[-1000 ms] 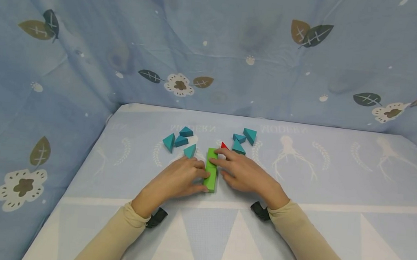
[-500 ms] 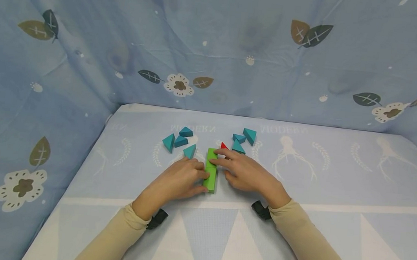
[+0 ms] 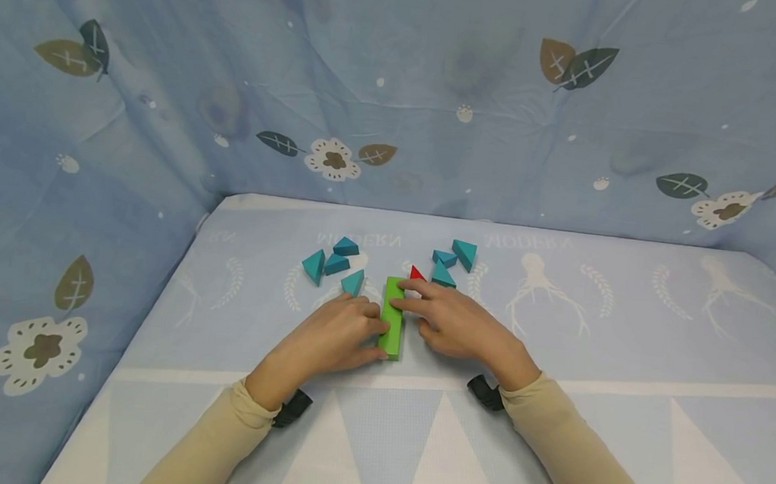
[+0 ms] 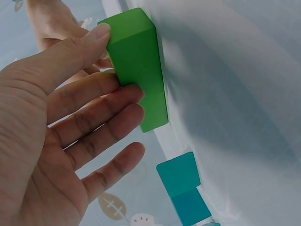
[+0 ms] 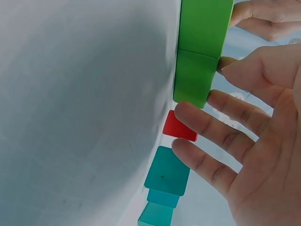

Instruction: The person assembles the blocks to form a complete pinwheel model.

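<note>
Two green blocks lie end to end in a row in the head view, the nearer green block [image 3: 390, 342] and the farther green block [image 3: 392, 289]. The right wrist view shows the seam between them. My left hand [image 3: 340, 332] is at the nearer block, its thumb [image 4: 94, 40] on the near top edge and a finger [image 4: 134, 92] against the side. At the farther block, my right hand [image 3: 458, 325] touches the top and far end with two fingers, the thumb apart from it in the head view. Both hands' other fingers extend loosely. A red triangular block [image 3: 417, 272] lies just beyond the right fingers.
Several teal triangular blocks [image 3: 314, 266] lie beyond the left hand, one teal block [image 3: 354, 282] close to its knuckles. Three more, including a teal block [image 3: 464, 254], lie beyond the right hand. A patterned cloth covers the table [image 3: 601, 319]; a blue curtain [image 3: 409, 61] hangs behind.
Both hands stay in nearly the same place. In the head view, the seam between the green blocks was visible earlier and is hard to make out now.
</note>
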Demonstrator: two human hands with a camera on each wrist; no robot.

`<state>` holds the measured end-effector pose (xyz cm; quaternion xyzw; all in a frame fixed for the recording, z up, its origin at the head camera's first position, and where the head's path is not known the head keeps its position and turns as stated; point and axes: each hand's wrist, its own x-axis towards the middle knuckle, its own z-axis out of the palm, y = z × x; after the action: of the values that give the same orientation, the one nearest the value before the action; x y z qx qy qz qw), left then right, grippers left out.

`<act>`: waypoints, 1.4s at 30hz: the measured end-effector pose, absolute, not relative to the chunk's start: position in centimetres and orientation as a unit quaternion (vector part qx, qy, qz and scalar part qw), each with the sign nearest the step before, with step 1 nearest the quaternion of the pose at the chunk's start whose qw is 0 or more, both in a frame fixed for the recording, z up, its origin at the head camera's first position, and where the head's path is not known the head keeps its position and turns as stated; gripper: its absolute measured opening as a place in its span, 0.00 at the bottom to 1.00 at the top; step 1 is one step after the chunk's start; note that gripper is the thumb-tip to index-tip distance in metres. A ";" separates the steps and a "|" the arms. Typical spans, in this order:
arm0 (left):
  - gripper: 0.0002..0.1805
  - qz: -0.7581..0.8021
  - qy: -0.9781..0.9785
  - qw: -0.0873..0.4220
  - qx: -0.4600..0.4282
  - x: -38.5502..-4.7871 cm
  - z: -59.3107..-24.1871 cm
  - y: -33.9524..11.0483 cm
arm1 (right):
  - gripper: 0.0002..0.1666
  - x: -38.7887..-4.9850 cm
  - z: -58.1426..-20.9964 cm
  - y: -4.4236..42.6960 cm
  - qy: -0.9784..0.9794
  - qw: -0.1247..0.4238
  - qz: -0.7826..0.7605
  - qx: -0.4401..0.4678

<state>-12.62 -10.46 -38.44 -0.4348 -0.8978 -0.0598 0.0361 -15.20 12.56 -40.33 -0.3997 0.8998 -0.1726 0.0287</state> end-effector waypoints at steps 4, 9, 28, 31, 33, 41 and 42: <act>0.17 -0.059 -0.897 0.036 -0.436 -12.6 -38.5 -10.5 | 0.27 -15.1 -40.3 12.5 0.901 0.026 -0.166 -0.399; 0.17 -0.056 -0.899 0.034 -0.433 -12.7 -38.5 -10.5 | 0.27 -15.1 -40.2 12.4 0.903 0.028 -0.161 -0.398; 0.25 -0.080 -0.895 0.041 -0.437 -12.9 -38.2 -10.8 | 0.24 -15.7 -39.5 13.7 0.928 -0.020 -0.160 -0.335; 0.28 -0.071 -0.898 0.027 -0.432 -12.8 -38.3 -10.7 | 0.24 -15.8 -39.6 14.1 0.934 -0.016 -0.150 -0.324; 0.30 -0.067 -0.901 0.019 -0.428 -12.8 -38.3 -10.7 | 0.24 -15.9 -39.6 14.2 0.935 -0.013 -0.148 -0.321; 0.27 -0.059 -0.901 0.015 -0.429 -12.7 -38.8 -10.6 | 0.25 -16.1 -39.9 14.2 0.933 -0.018 -0.141 -0.330; 0.27 -0.059 -0.900 0.019 -0.431 -12.7 -38.8 -10.6 | 0.25 -16.1 -39.9 14.2 0.932 -0.020 -0.139 -0.333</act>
<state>-12.68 -10.60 -38.78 -0.4307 -0.9004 -0.0587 0.0186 -16.08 14.22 -39.90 -0.3329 0.9324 -0.1390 -0.0201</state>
